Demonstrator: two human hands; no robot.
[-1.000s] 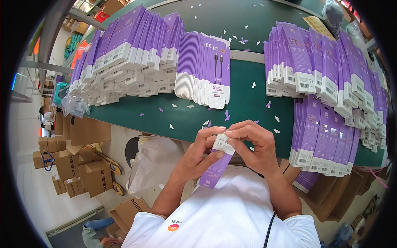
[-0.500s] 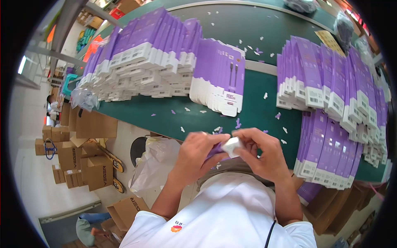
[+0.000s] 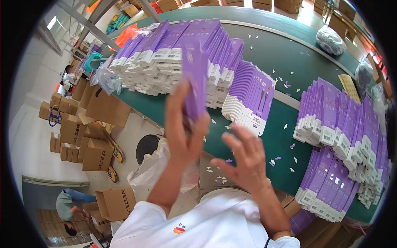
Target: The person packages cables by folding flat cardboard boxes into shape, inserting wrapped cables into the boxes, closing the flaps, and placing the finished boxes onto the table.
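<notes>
My left hand (image 3: 184, 132) is wrapped around a purple cable box (image 3: 194, 74), held upright in front of the left pile and smeared by motion. My right hand (image 3: 245, 159) is lifted over the table's front edge with its fingers apart and nothing in them. Just beyond it lies a fanned stack of flat box blanks (image 3: 252, 93), purple and white with a cable printed on the top one. Past the held box stands a big pile of purple-and-white boxes (image 3: 165, 53). More boxes (image 3: 328, 111) are piled on the right, with another row (image 3: 326, 186) closer to me.
Small paper scraps (image 3: 273, 162) are scattered over the green table (image 3: 285, 142). A plastic-wrapped bundle (image 3: 331, 40) lies at the back. To the left are a black stool (image 3: 147, 149), a white plastic bag (image 3: 153, 167) and brown cartons (image 3: 97, 155). Another person (image 3: 68, 204) bends over cartons at lower left.
Both hands were together on a box low in front of me. My left hand has carried the box up and left, while my right hand has come off it and opened. The view has shifted.
</notes>
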